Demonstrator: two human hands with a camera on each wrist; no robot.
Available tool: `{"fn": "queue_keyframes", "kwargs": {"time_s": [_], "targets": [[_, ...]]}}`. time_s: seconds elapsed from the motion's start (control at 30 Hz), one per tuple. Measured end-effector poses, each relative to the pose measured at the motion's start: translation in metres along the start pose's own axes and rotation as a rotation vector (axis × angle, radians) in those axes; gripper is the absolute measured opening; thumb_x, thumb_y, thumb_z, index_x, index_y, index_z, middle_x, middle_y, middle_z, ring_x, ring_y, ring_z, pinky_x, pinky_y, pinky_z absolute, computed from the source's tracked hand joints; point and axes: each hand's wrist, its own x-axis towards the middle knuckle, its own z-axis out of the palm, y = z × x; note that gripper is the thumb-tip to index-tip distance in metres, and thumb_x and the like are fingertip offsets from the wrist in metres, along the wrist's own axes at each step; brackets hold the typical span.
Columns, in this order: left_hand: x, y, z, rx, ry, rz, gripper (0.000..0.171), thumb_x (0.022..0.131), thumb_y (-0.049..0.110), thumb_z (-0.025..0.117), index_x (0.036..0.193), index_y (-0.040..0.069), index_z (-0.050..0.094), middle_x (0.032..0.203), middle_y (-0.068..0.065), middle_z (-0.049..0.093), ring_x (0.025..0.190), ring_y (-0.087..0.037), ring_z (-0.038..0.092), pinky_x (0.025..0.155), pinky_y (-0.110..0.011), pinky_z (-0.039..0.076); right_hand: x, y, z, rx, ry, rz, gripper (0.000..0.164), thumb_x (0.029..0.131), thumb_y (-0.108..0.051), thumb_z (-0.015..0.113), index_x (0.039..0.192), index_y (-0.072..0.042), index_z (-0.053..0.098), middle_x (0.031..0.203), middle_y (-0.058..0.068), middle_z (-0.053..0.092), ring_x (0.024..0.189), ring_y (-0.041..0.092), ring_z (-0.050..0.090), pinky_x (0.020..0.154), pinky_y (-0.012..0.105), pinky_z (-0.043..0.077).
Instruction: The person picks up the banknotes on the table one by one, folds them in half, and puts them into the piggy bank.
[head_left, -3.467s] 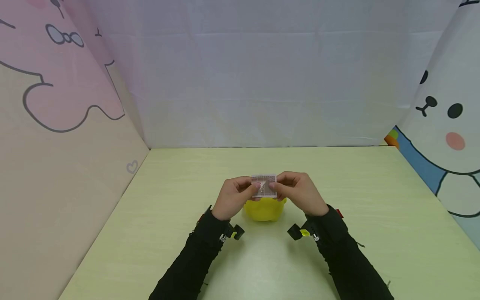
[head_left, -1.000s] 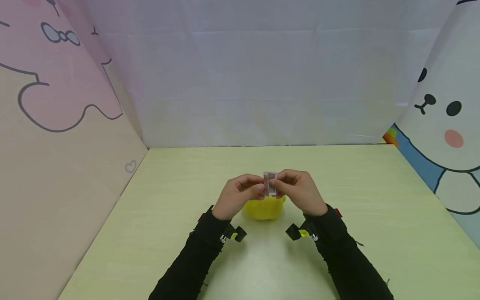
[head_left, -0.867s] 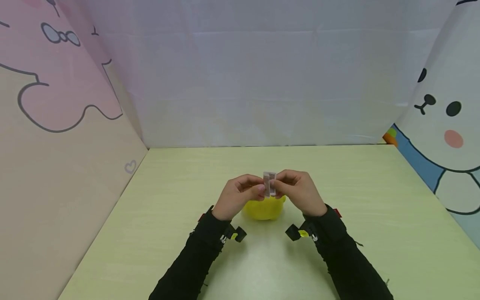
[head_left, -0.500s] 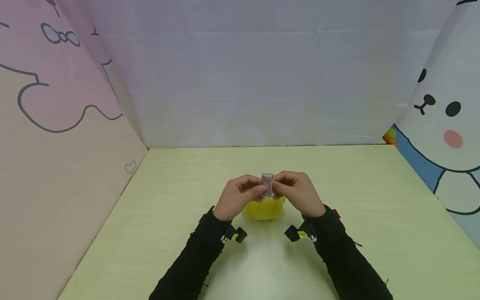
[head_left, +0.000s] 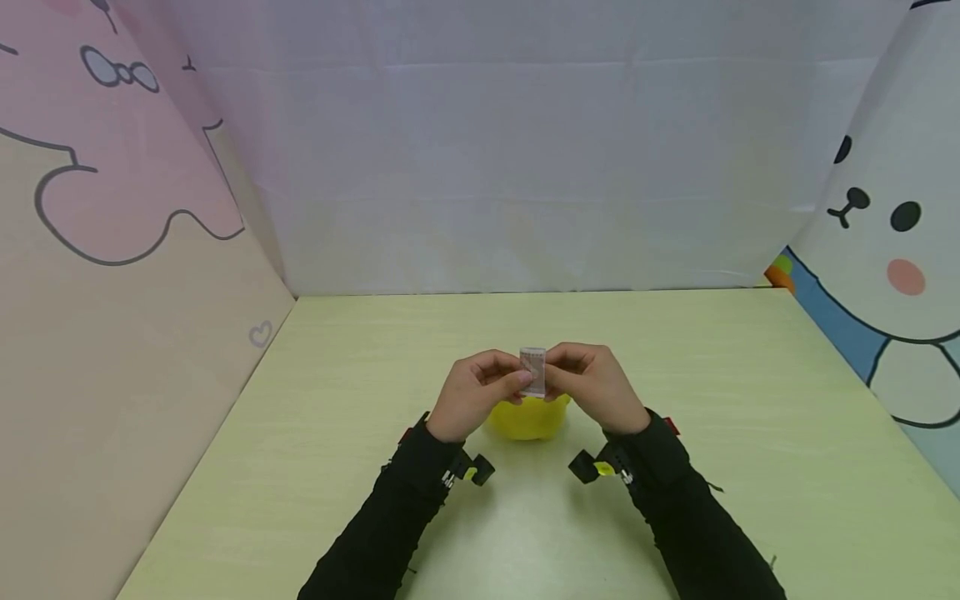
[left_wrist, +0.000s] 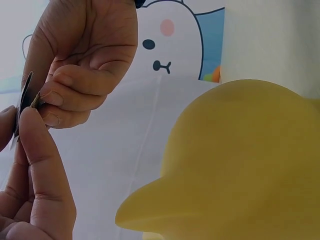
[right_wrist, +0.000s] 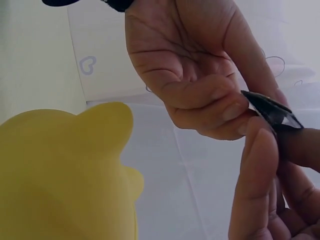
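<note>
In the head view a small folded paper note [head_left: 533, 372], grey-pink print with a pale border like a banknote, is held upright above the table between both hands. My left hand [head_left: 474, 396] pinches its left side, thumb across the front. At the right edge, the thumb and fingers of my right hand [head_left: 600, 387] pinch it too. Both wrist views show the folded paper [right_wrist: 272, 110] nearly edge-on, its layers slightly apart. Just below and behind the hands stands a rounded yellow object [head_left: 528, 419], with smooth pointed bumps in the wrist views; its top is hidden by the hands.
A pale yellow-green table [head_left: 390, 333] lies under everything. White cloth [head_left: 480, 167] hangs along its back edge. Printed cartoon panels stand at the left [head_left: 135, 333] and right [head_left: 892, 250]. Small dark cameras [head_left: 588, 467] sit at each wrist.
The note was wider and flat 3.5 seconds ago; it has since been folded to a narrow strip. Over the last second its flap has closed and the left thumb has come over its front.
</note>
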Motion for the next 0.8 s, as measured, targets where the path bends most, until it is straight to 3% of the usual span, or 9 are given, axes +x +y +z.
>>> {"fn": "queue_keyframes", "kwargs": {"time_s": [0.3,0.7,0.8], "targets": [[0.0006,0.0032,0.0014,-0.003,0.032,-0.020,0.021,0.094,0.004,0.064,0.107,-0.012,0.063,0.091,0.001,0.066,0.071,-0.008,0.063,0.069,-0.021,0.057,0.0015,-0.0007,-0.0031,-0.027,0.037,0.005,0.028,0.101,-0.018,0.056,0.114,0.005,0.067,0.099,0.013,0.069,0.077,0.015,0.068,0.074,0.029,0.061],[0.0014,0.0020,0.0012,0.006,0.046,-0.029,0.020,0.093,0.003,0.064,0.106,-0.011,0.064,0.091,0.000,0.065,0.070,-0.008,0.062,0.068,-0.020,0.057,0.0004,-0.0032,-0.0045,0.021,0.037,0.010,0.033,0.102,-0.021,0.054,0.113,0.008,0.065,0.090,0.003,0.068,0.076,0.016,0.068,0.074,0.030,0.061],[0.0008,0.0020,0.0013,0.004,0.045,-0.024,0.020,0.093,0.003,0.064,0.106,-0.012,0.064,0.089,0.002,0.065,0.069,-0.008,0.062,0.068,-0.020,0.057,-0.0007,-0.0043,-0.0042,-0.006,0.037,0.016,0.030,0.100,-0.019,0.058,0.113,0.006,0.066,0.096,0.010,0.070,0.076,0.016,0.069,0.074,0.030,0.061]]}}
